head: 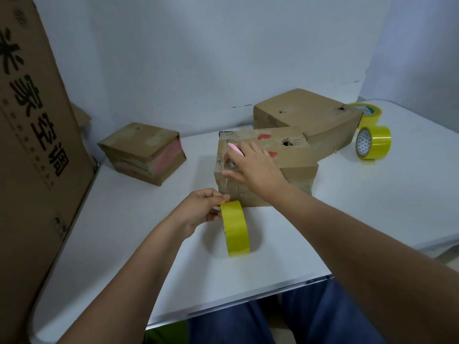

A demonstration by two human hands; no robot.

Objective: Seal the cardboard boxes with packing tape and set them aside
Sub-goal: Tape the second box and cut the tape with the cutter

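Note:
A cardboard box (293, 155) with red marks and a hole in its top stands in the middle of the white table (347, 219). My right hand (253, 167) lies on the box's near left corner, holding a pink cutter (236, 148) and touching a strip of tape. My left hand (201, 212) pinches a yellow tape roll (236, 229) that stands on edge just in front of the box. The tape runs from the roll up onto the box.
A second box (144, 152) sits at the back left and a larger one (308, 115) behind the middle box. Two more yellow tape rolls (372, 142) (367, 112) stand at the far right. A tall printed carton (34, 145) borders the left side.

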